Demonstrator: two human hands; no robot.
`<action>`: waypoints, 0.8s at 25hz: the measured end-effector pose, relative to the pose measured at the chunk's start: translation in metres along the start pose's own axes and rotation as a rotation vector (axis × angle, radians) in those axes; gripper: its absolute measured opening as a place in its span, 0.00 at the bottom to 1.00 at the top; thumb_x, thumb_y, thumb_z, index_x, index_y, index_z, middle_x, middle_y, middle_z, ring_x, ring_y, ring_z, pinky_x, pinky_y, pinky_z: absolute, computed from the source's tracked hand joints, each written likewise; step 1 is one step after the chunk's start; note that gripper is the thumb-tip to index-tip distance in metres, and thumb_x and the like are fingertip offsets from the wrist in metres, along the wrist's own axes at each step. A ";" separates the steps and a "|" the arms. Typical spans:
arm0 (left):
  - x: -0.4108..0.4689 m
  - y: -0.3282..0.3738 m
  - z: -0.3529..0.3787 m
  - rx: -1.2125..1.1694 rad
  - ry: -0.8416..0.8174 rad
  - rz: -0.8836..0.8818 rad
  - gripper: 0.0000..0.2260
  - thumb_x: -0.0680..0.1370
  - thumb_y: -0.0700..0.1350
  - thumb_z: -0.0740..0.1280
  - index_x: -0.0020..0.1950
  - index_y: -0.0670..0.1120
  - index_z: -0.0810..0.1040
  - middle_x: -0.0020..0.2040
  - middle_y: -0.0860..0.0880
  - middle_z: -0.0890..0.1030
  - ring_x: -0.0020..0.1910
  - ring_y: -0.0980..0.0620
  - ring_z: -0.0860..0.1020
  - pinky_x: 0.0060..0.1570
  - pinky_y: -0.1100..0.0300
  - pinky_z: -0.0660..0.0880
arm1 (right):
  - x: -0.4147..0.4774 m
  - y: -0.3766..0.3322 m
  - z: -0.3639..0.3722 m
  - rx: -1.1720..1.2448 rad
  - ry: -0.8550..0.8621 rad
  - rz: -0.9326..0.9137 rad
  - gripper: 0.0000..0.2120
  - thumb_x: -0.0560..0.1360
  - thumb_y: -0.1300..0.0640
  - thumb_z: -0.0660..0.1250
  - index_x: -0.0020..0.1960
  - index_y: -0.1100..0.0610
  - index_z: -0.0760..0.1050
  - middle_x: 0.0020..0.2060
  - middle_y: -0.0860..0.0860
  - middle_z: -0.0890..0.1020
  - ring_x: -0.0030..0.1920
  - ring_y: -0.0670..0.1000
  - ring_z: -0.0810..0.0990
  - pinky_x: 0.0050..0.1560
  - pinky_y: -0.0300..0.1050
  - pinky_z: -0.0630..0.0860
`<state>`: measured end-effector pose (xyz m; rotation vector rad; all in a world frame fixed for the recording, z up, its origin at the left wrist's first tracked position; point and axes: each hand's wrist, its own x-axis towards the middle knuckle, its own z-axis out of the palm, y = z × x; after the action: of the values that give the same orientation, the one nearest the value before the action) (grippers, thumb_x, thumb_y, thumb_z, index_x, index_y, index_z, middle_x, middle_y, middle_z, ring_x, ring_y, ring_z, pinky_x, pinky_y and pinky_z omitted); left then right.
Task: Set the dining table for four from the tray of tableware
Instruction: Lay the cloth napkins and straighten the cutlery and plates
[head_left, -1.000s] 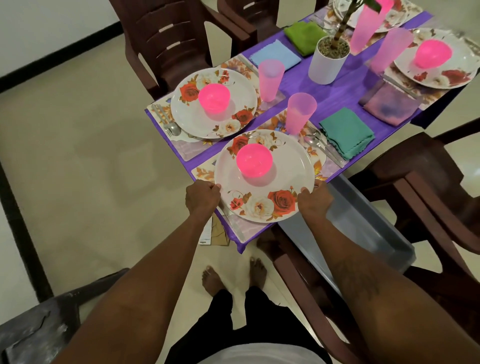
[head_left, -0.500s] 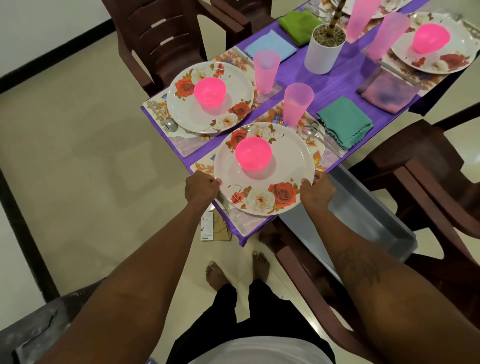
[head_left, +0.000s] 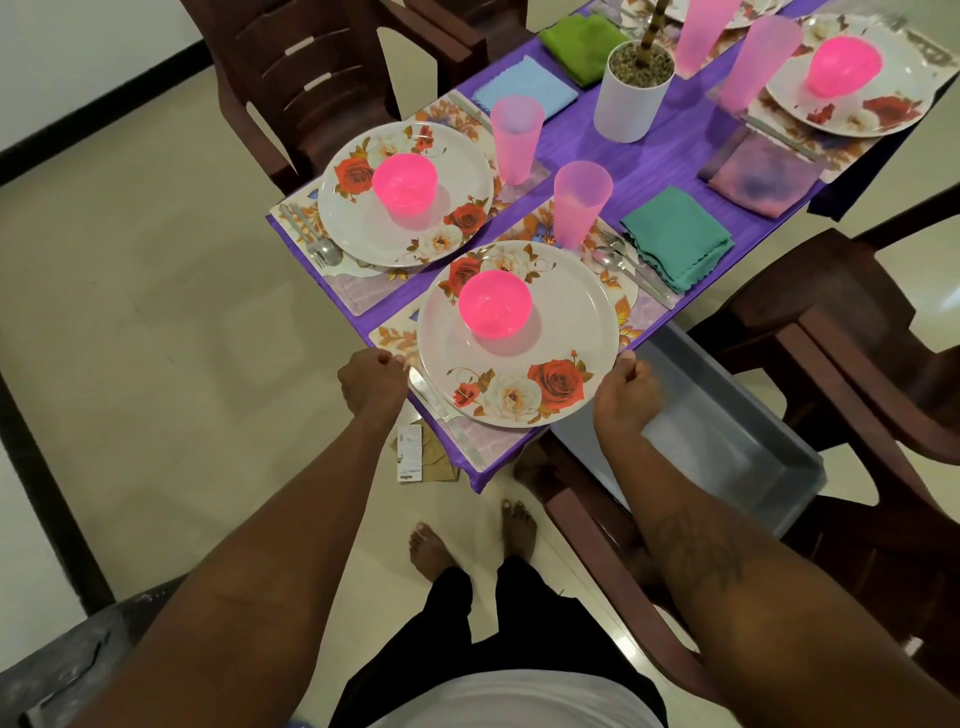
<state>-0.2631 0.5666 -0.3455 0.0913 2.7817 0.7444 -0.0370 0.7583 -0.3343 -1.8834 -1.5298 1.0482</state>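
Plate (head_left: 571, 332) held at its rim by hands, left (head_left: 371, 384) and right (head_left: 626, 397), fingertips hidden.

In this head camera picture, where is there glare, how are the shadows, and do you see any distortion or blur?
Head view: the pink bowl on the near plate glows overexposed, its inside detail lost; its shadow on the plate is soft and pink-tinted; the black floor line at left seems to bow, a wide-angle effect; the far cup at top right looks soft.

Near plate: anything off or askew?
Plate sits hard by the table's near edge, its rim crowding the knife. Paper tag lies on the floor below.
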 end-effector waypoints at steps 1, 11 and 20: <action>0.002 -0.002 0.000 -0.059 0.004 -0.061 0.13 0.78 0.49 0.75 0.59 0.43 0.85 0.55 0.44 0.85 0.52 0.45 0.84 0.49 0.59 0.76 | -0.007 0.004 0.001 0.016 0.028 0.019 0.17 0.86 0.51 0.59 0.50 0.62 0.79 0.46 0.56 0.83 0.43 0.49 0.78 0.38 0.38 0.73; 0.001 -0.010 0.005 -0.365 -0.016 -0.251 0.08 0.76 0.49 0.77 0.49 0.54 0.80 0.59 0.46 0.82 0.51 0.44 0.84 0.43 0.45 0.86 | -0.101 0.046 0.024 0.058 -0.103 0.029 0.18 0.82 0.45 0.53 0.51 0.56 0.76 0.42 0.53 0.83 0.42 0.56 0.83 0.46 0.53 0.82; 0.027 -0.022 0.001 -0.350 -0.132 -0.267 0.14 0.73 0.53 0.79 0.50 0.47 0.80 0.48 0.46 0.84 0.36 0.48 0.86 0.36 0.50 0.86 | -0.133 0.047 0.036 0.037 -0.191 0.082 0.39 0.66 0.35 0.79 0.67 0.53 0.69 0.50 0.50 0.83 0.47 0.49 0.83 0.48 0.48 0.82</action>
<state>-0.2890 0.5514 -0.3639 -0.2799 2.4324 1.0913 -0.0487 0.6148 -0.3582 -1.8796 -1.5351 1.3181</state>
